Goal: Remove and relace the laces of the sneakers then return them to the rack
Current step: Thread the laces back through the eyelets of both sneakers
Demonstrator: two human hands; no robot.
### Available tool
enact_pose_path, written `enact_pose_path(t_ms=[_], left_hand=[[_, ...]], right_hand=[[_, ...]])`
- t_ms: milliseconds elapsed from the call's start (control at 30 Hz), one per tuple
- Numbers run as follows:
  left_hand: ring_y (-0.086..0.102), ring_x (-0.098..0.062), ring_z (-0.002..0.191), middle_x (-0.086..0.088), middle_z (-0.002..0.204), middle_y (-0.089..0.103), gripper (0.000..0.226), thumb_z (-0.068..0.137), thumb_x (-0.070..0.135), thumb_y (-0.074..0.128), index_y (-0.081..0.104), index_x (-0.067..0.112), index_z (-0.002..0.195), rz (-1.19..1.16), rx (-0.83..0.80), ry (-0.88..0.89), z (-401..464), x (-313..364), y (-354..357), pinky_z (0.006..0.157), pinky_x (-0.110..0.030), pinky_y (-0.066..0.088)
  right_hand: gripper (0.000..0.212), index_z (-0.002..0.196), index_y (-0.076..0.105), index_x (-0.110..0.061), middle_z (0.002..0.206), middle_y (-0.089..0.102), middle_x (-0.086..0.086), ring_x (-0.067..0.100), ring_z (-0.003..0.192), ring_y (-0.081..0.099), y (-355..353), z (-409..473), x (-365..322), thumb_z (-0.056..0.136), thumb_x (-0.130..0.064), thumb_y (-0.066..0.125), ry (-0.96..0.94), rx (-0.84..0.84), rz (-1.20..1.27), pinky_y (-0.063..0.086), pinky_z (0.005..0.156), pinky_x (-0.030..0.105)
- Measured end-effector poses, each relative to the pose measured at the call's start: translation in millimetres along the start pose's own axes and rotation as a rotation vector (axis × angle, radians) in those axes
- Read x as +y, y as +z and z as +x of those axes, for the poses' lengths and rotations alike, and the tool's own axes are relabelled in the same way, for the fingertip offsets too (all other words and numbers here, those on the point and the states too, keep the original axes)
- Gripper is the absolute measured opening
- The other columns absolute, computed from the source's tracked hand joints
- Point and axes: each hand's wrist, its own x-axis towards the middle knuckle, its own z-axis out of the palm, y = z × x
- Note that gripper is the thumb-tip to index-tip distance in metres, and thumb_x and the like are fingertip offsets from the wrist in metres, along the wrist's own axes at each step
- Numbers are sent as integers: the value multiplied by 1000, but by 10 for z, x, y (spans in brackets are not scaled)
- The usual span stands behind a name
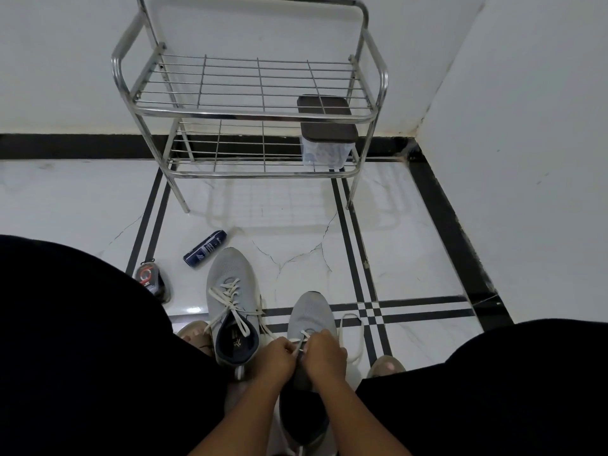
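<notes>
Sneakers: the left one [230, 291] looks laced; your left hand [274, 358] and right hand [324, 352] pinch the lace [301, 343] on the right one [311, 319]; rack [256, 113] holds no sneaker.

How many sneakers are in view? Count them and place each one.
2. One sneaker lies on the floor left of the hands; the other sneaker sits under both hands. The rack holds none.
</notes>
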Motion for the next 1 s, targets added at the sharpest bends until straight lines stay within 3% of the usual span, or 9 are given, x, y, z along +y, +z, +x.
enact_pose_path(t_ms=[167, 300, 400, 533, 600, 700, 767, 900, 1000], left_hand=[[60, -21, 104, -5, 116, 65, 25, 93, 26, 50, 59, 25, 116, 85, 6, 130, 10, -14, -1, 86, -26, 45], [61, -24, 100, -4, 109, 65, 19, 90, 20, 46, 58, 26, 103, 256, 86, 211, -31, 60, 23, 76, -31, 44], [59, -23, 97, -3, 104, 62, 8, 91, 19, 42, 46, 26, 88, 335, 131, 248, -98, 97, 61, 69, -30, 35], [62, -23, 98, -4, 105, 63, 17, 92, 22, 44, 60, 19, 96, 356, 204, 193, -89, 104, 45, 72, -30, 45], [61, -27, 92, -7, 100, 64, 15, 92, 20, 45, 60, 16, 92, 204, 246, 110, -68, 132, -12, 73, -31, 46], [58, -32, 84, -17, 92, 63, 9, 91, 10, 44, 52, 10, 86, -292, 410, -62, -107, 286, -259, 72, -35, 45], [58, -32, 83, -16, 87, 63, 7, 90, 7, 42, 48, 9, 90, -618, 522, -116, -161, 524, -591, 69, -36, 44], [53, -21, 72, 0, 77, 56, 12, 96, 13, 29, 41, 15, 99, -947, 806, 45, -367, 1102, -1560, 57, -29, 34], [46, -9, 65, 7, 73, 49, 13, 98, 26, 35, 43, 17, 96, -821, 914, 256, -470, 1257, -1941, 58, -30, 35]], right_hand=[[27, 108, 68, -26, 116, 58, -2, 21, 110, 54, -40, -21, 3, 95, -20, 45, 30, 41, 34, 38, 89, 34], [31, 120, 55, -18, 125, 48, 4, 23, 113, 53, -156, -31, 116, 91, -29, 58, 207, 48, 88, 44, 84, 32], [37, 128, 54, -18, 130, 55, 4, 21, 117, 57, -161, -65, 228, 92, -28, 58, 281, -168, -12, 48, 85, 33], [36, 131, 54, -16, 135, 55, 4, 20, 123, 54, -55, -141, 267, 97, -24, 47, 260, -312, -74, 46, 93, 33], [36, 130, 55, -16, 135, 55, 4, 22, 123, 54, -77, -161, 234, 96, -21, 46, 267, -300, -53, 46, 94, 34], [33, 124, 57, -17, 130, 57, 5, 23, 118, 57, -124, -157, 207, 94, -18, 45, 287, -283, 16, 49, 94, 35], [30, 121, 57, -16, 126, 58, 5, 23, 114, 58, -137, -143, 198, 94, -19, 44, 300, -258, 51, 50, 92, 35], [29, 121, 59, -17, 125, 59, 4, 22, 114, 59, -141, -131, 210, 95, -21, 45, 320, -234, 71, 49, 88, 32], [30, 121, 59, -18, 127, 59, 4, 22, 115, 58, -156, -123, 204, 95, -23, 45, 348, -227, 87, 48, 89, 32]])
